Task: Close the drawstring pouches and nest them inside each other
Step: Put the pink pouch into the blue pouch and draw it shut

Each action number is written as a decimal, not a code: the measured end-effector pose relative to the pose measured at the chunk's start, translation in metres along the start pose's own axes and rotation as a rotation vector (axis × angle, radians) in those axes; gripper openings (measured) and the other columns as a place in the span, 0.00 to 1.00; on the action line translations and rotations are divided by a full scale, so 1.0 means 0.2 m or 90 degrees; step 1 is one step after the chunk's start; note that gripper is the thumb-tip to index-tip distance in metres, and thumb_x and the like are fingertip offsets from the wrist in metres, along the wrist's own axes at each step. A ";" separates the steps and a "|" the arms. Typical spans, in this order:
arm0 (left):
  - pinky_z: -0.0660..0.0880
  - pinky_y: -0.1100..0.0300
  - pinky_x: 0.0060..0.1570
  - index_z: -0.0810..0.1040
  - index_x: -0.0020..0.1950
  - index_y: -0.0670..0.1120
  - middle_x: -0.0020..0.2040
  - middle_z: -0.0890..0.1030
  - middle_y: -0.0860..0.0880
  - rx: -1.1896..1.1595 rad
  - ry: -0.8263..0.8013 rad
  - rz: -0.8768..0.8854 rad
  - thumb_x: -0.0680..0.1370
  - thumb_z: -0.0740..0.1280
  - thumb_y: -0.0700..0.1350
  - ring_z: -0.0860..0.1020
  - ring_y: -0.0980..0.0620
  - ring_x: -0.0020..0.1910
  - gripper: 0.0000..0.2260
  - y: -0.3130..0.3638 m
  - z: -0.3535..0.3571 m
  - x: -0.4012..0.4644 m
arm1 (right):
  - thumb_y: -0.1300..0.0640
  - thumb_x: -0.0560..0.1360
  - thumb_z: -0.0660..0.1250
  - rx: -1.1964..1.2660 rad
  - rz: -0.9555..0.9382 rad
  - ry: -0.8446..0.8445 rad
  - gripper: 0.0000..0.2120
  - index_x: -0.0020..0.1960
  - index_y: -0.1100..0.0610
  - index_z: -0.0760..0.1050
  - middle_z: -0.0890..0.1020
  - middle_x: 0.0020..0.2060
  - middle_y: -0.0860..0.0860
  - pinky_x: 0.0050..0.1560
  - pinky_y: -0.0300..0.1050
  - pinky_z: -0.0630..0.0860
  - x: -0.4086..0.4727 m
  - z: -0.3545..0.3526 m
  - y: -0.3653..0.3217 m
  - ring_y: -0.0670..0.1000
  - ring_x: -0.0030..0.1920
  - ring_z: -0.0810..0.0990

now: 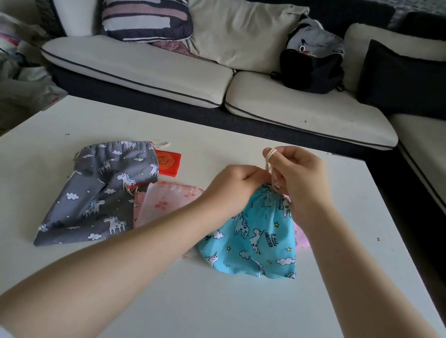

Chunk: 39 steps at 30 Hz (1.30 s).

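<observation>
Right hand (297, 179): fingers curled, pinching the cream cord (269, 161) above the blue pouch (256, 236). Left hand (235, 186): fingers curled, gripping the gathered mouth of the same pouch. Blue pouch: lying on the white table (196, 308), long axis running away from the person, mouth pointing toward the sofa (227, 89), bottom edge nearest. Pink pouch (303, 237): partly hidden beneath its right side. Pale pouch (165, 203): flat, just left of the left forearm. Grey pouch (98, 194): farther left, tilted, mouth pointing away and rightward, touching a red packet (168, 162).
</observation>
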<state>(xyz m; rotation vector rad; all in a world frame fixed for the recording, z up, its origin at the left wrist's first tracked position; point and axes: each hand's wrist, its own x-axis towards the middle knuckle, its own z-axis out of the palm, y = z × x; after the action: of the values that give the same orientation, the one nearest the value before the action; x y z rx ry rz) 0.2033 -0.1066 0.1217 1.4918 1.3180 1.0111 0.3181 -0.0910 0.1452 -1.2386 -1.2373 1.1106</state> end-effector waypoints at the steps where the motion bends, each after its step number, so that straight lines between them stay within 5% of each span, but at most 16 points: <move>1: 0.60 0.62 0.26 0.78 0.40 0.40 0.24 0.66 0.53 -0.009 -0.017 -0.013 0.79 0.60 0.50 0.63 0.55 0.23 0.16 0.00 0.02 0.00 | 0.60 0.71 0.70 0.010 -0.003 -0.001 0.06 0.40 0.62 0.77 0.69 0.22 0.49 0.23 0.35 0.60 -0.01 0.00 0.00 0.45 0.22 0.62; 7: 0.56 0.67 0.19 0.72 0.36 0.44 0.22 0.62 0.55 -0.225 -0.053 -0.071 0.79 0.61 0.46 0.58 0.57 0.19 0.13 -0.02 0.00 0.02 | 0.67 0.73 0.64 0.088 0.007 -0.045 0.02 0.44 0.64 0.76 0.71 0.27 0.52 0.26 0.35 0.62 -0.01 0.02 -0.03 0.45 0.22 0.62; 12: 0.52 0.65 0.20 0.68 0.34 0.46 0.19 0.59 0.55 -0.438 -0.042 -0.106 0.80 0.56 0.43 0.57 0.58 0.19 0.14 -0.01 -0.08 0.07 | 0.68 0.76 0.53 0.340 0.109 -0.104 0.12 0.44 0.61 0.75 0.77 0.26 0.50 0.26 0.34 0.63 0.06 0.01 -0.06 0.46 0.24 0.65; 16: 0.56 0.66 0.20 0.68 0.35 0.45 0.19 0.61 0.55 -0.386 -0.079 -0.123 0.81 0.54 0.43 0.59 0.58 0.19 0.15 -0.03 -0.13 0.08 | 0.67 0.78 0.55 0.393 0.169 -0.012 0.11 0.43 0.59 0.74 0.74 0.29 0.50 0.23 0.33 0.65 0.10 0.01 0.01 0.43 0.22 0.69; 19: 0.59 0.65 0.23 0.68 0.35 0.46 0.20 0.64 0.55 -0.280 -0.079 -0.149 0.81 0.53 0.43 0.64 0.56 0.19 0.15 -0.06 -0.14 0.08 | 0.67 0.78 0.55 0.400 0.129 0.013 0.11 0.44 0.59 0.74 0.78 0.32 0.51 0.33 0.35 0.76 0.08 0.00 0.06 0.45 0.29 0.77; 22: 0.62 0.61 0.28 0.68 0.34 0.46 0.21 0.69 0.53 -0.125 -0.038 -0.146 0.80 0.55 0.43 0.70 0.55 0.22 0.15 -0.06 -0.16 0.09 | 0.68 0.78 0.57 0.294 0.004 -0.030 0.11 0.44 0.57 0.75 0.81 0.34 0.49 0.46 0.37 0.78 0.05 0.00 0.05 0.46 0.38 0.80; 27: 0.60 0.58 0.30 0.67 0.34 0.44 0.26 0.66 0.51 0.144 -0.100 -0.058 0.79 0.55 0.44 0.65 0.51 0.26 0.14 -0.01 -0.16 0.07 | 0.70 0.73 0.64 -0.024 -0.149 -0.103 0.12 0.40 0.54 0.77 0.84 0.32 0.44 0.45 0.31 0.75 0.07 0.05 -0.02 0.42 0.40 0.82; 30: 0.59 0.55 0.32 0.67 0.36 0.42 0.30 0.67 0.48 0.255 -0.136 -0.015 0.79 0.54 0.42 0.65 0.50 0.31 0.12 0.01 -0.15 0.04 | 0.70 0.73 0.64 -0.105 -0.166 -0.164 0.13 0.39 0.53 0.76 0.83 0.35 0.45 0.50 0.37 0.77 0.08 0.09 -0.05 0.44 0.41 0.82; 35: 0.64 0.54 0.42 0.73 0.39 0.45 0.36 0.72 0.48 0.116 -0.150 -0.034 0.79 0.56 0.45 0.70 0.50 0.36 0.12 -0.01 -0.15 0.02 | 0.64 0.74 0.65 -0.313 -0.081 -0.192 0.07 0.47 0.53 0.78 0.84 0.38 0.51 0.46 0.40 0.77 0.10 0.12 -0.02 0.51 0.40 0.82; 39: 0.62 0.61 0.32 0.72 0.31 0.50 0.23 0.70 0.57 0.031 -0.099 -0.059 0.79 0.57 0.45 0.68 0.58 0.25 0.17 -0.03 -0.17 0.03 | 0.55 0.77 0.62 -0.289 -0.003 -0.161 0.12 0.60 0.53 0.74 0.83 0.42 0.53 0.46 0.45 0.78 0.08 0.10 -0.02 0.52 0.41 0.81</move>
<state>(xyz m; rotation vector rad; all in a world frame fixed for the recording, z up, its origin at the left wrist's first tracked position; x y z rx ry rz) 0.1694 -0.0961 0.1251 1.4999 1.2964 0.7924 0.2985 -0.0741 0.1487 -1.4569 -1.7521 1.0376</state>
